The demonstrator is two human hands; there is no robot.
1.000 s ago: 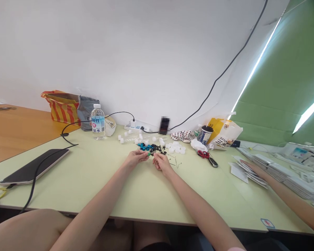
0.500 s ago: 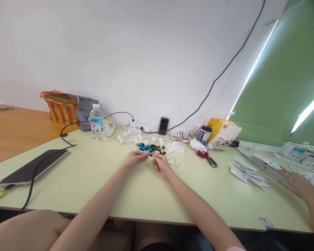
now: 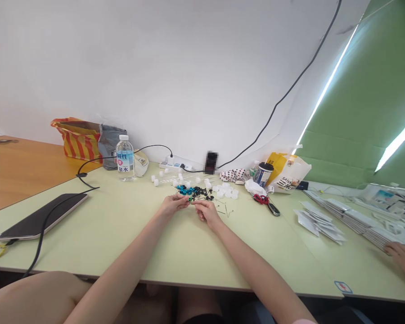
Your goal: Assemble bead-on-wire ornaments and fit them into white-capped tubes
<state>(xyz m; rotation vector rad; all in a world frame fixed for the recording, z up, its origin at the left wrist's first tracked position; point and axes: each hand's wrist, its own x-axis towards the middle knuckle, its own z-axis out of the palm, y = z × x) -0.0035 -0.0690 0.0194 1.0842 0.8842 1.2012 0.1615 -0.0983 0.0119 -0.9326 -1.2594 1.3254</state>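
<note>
My left hand (image 3: 174,204) pinches a small green piece (image 3: 190,199) between thumb and fingertips, just above the table. Right beside it, the thumb and index finger of my right hand (image 3: 205,211) come together at the green piece; anything between them is too small to make out. Behind my hands lie a cluster of small shiny blue pieces (image 3: 183,190) and scattered small black pieces (image 3: 209,197). A few thin bent metal wires (image 3: 227,210) rest to the right of my right hand. White round caps (image 3: 227,191) are heaped farther back.
Clear tubes with white ends (image 3: 168,179) lie near a power strip (image 3: 175,165). A water bottle (image 3: 124,159) and a tablet (image 3: 43,216) are at left. Red-handled scissors (image 3: 261,199) lie at right, near white cards (image 3: 320,222). Another person's hand (image 3: 401,256) touches stacked white packets (image 3: 354,218).
My right fingertips have shifted slightly left, closer to the green piece. My left hand has hardly moved. The other person's hand has slid right and nearer along the packets.
</note>
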